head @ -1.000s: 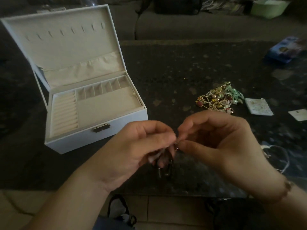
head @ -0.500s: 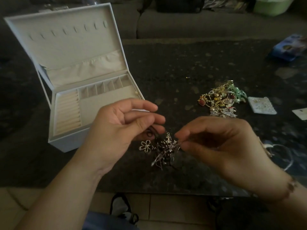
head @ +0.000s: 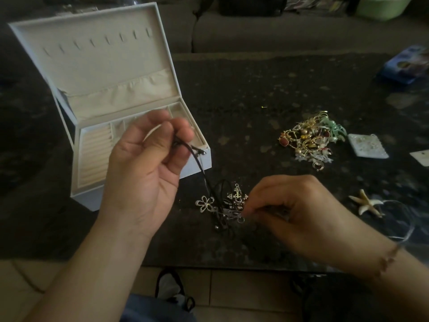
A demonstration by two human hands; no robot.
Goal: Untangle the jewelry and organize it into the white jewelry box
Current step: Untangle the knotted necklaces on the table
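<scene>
Two bare hands work a tangle of silver pendants (head: pixel 228 205) on black cord (head: pixel 202 166) over a dark table (head: pixel 243 89). Right hand (head: pixel 299 212), now lower than half a second ago, pinches the tangle just right of it. Left hand (head: pixel 148 168) has lifted up and left of the tangle, fingers curled around the cord, pulling it taut. Beyond the tangle, right, lies a gold jewelry pile (head: pixel 311 140); beyond-left stands the open white jewelry box (head: pixel 97 94).

both forearms are bare with no sleeves in sight, the right wrist wears a thin beaded bracelet (head: pixel 390 257), and the left hand (head: pixel 148 168) and right hand (head: pixel 299 212) carry no rings.
</scene>
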